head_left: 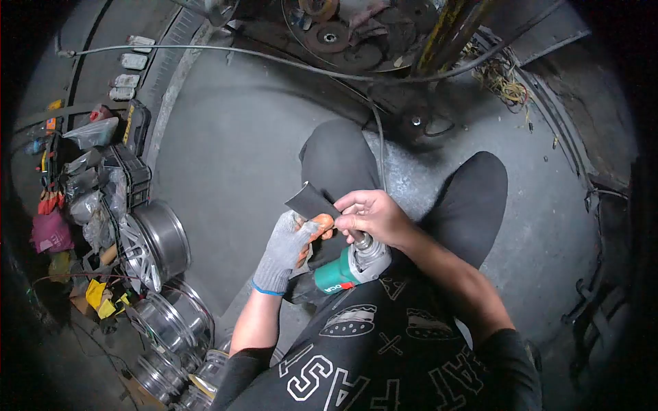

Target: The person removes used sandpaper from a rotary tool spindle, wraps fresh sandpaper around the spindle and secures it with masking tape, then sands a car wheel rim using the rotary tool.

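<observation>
A green power tool with a metal head, which looks like a grinder (336, 272), lies across my lap with its spindle end pointing up toward my hands. Just above that spindle is a dark, slightly curved sheet that looks like sandpaper (310, 200). My left hand (291, 243), in a grey glove with orange on the fingers, is closed with its thumb and fingers at the sheet's lower edge. My right hand (373, 218), bare, pinches the sheet's right end close to the spindle. The fingers partly hide where sheet and spindle meet.
Metal wheel rims (168, 240) stack up at the left, below a black crate (133, 171) and plastic bags. Several cans (133, 61) line the upper left. A cable (247, 51) crosses overhead. A round tray (295, 34) holds discs at the top, with tangled wire (507, 85) beyond.
</observation>
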